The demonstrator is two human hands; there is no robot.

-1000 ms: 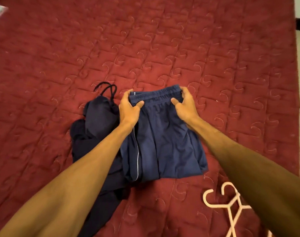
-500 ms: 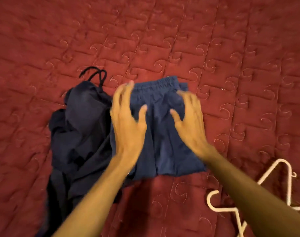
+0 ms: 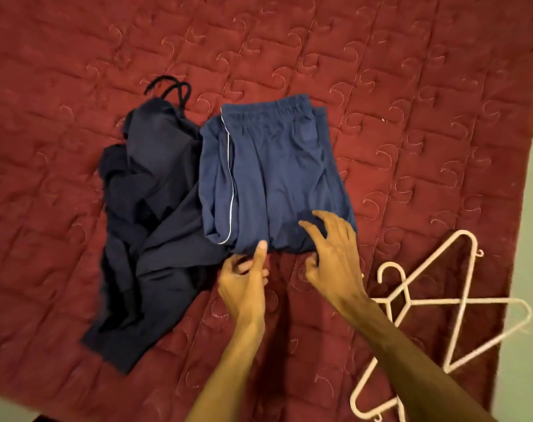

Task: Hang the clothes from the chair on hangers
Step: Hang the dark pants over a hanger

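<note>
Folded blue trousers [image 3: 274,172] with a white side stripe lie on the red quilt, waistband at the far end. A crumpled dark navy garment [image 3: 149,214] with a drawstring lies against their left side. My left hand [image 3: 244,284] is at the trousers' near edge, thumb tip touching the hem, fingers loosely curled just below the cloth. My right hand [image 3: 335,257] rests with spread, bent fingers on the near right corner of the trousers. Two white plastic hangers [image 3: 460,303] lie crossed on the quilt to the right of my right forearm.
The red quilted bedspread [image 3: 289,50] covers the whole surface. Its right edge [image 3: 521,208] drops to a pale floor, and the hangers lie close to that edge. The near left corner of the bed shows at the bottom left.
Both hands have left the waistband and drawn back toward me to the trousers' near edge. The view has shifted, so both hangers now show fully.
</note>
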